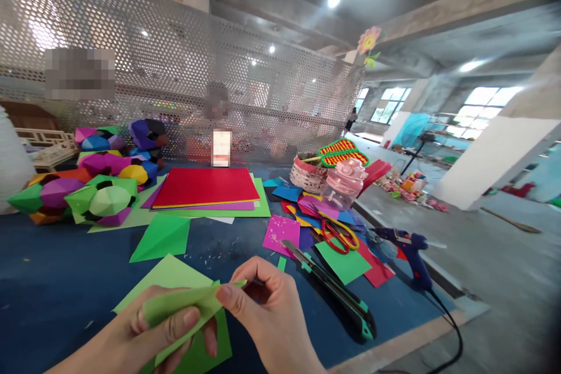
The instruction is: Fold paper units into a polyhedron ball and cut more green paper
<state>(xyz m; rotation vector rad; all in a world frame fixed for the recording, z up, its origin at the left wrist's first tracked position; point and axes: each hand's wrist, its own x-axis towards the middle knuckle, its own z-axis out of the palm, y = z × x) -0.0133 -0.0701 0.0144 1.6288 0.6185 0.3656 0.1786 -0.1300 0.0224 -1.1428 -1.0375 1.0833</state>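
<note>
Nearest, the left hand [151, 336] clasps a folded light-green paper [177, 305] above the blue tabletop [48, 272], apparently steadying it while the right hand [272, 304] pinches its tip; rightward lie a utility knife [336, 295] and glue gun [412, 251], presumably kept within reach.

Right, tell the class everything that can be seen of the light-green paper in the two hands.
The light-green paper looks thin and matte, bent over on itself into a narrow, rounded shape. It slants above the blue tabletop. The left hand clasps it with the thumb across its near side; the right hand pinches its right-hand end. The hands hide parts, so its full outline cannot be told.
</note>
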